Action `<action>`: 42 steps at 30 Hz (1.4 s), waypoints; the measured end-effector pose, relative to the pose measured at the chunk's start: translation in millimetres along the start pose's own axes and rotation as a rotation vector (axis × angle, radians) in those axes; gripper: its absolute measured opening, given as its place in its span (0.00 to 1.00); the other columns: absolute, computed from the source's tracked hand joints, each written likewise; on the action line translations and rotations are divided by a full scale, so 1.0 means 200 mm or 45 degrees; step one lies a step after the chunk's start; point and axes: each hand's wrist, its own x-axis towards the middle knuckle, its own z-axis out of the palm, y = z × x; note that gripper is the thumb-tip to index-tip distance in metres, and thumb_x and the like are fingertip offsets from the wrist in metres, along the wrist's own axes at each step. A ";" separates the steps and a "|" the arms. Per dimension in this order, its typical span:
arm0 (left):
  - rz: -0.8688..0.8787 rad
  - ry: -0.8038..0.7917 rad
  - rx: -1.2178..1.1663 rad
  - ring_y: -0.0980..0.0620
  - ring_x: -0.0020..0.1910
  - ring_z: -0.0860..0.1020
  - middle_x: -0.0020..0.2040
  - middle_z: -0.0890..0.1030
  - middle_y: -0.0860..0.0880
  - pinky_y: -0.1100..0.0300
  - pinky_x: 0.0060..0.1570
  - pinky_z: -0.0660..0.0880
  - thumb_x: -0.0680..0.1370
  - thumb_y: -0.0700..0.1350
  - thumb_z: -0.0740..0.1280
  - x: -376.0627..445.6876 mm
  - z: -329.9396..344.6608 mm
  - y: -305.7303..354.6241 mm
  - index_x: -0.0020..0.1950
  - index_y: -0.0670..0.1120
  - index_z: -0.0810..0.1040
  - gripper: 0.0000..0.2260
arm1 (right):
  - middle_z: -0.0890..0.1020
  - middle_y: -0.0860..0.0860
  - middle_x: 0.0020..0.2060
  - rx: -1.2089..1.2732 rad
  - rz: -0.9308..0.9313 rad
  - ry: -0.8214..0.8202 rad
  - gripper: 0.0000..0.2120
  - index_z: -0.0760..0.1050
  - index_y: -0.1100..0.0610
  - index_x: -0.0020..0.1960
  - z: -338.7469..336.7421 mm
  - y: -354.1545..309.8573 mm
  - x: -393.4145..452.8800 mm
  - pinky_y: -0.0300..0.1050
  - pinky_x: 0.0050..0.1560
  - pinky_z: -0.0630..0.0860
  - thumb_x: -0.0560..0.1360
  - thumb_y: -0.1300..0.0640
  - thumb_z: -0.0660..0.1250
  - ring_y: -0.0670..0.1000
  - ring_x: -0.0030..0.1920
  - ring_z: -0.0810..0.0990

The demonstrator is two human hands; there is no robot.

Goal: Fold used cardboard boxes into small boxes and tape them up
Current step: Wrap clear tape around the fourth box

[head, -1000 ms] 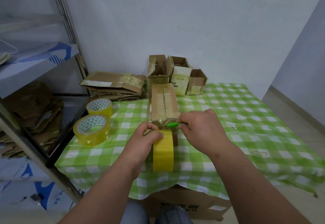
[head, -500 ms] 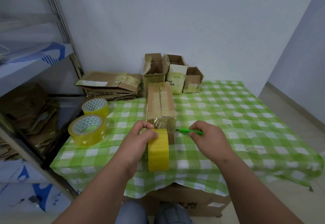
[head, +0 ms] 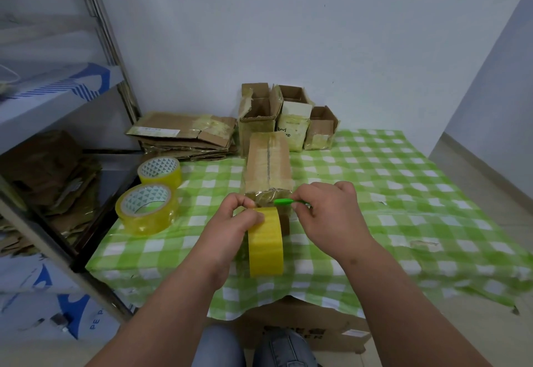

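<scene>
Taped brown cardboard box (head: 268, 165) is being sealed: left hand (head: 230, 222) grasps a yellow tape roll (head: 265, 244); right hand (head: 326, 211), at three o'clock, pinches a green cutter (head: 284, 201). Next, probably, sever the tape.

The right half of the table (head: 403, 182) lies bare from the far edge to the near one, so a hand could pass there freely. At the far edge three open boxes (head: 288, 118) stand touching, with flat cardboard (head: 184, 136) piled at the far left corner. Two tape rolls (head: 150, 202) block the left edge. A taped box (head: 268, 165) fills the middle, running toward both hands.
</scene>
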 end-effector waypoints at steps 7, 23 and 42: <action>0.011 -0.011 -0.024 0.49 0.44 0.74 0.39 0.79 0.55 0.51 0.48 0.68 0.69 0.46 0.69 0.00 0.01 0.00 0.41 0.54 0.74 0.06 | 0.79 0.47 0.34 -0.189 -0.118 -0.030 0.03 0.79 0.51 0.42 0.00 -0.04 0.03 0.49 0.48 0.57 0.74 0.57 0.69 0.54 0.38 0.78; -0.047 -0.048 -0.091 0.51 0.38 0.73 0.40 0.78 0.52 0.57 0.36 0.68 0.77 0.35 0.62 -0.05 0.03 0.04 0.50 0.49 0.74 0.08 | 0.76 0.42 0.37 0.052 0.274 -0.091 0.04 0.72 0.47 0.54 0.03 0.11 -0.09 0.48 0.60 0.63 0.80 0.54 0.63 0.42 0.36 0.68; -0.038 -0.084 -0.010 0.49 0.43 0.74 0.46 0.76 0.47 0.53 0.43 0.70 0.75 0.32 0.65 -0.04 -0.01 0.05 0.50 0.45 0.74 0.09 | 0.78 0.41 0.56 -0.047 0.654 -0.238 0.08 0.76 0.43 0.52 0.17 0.14 -0.17 0.51 0.63 0.57 0.77 0.55 0.63 0.50 0.61 0.72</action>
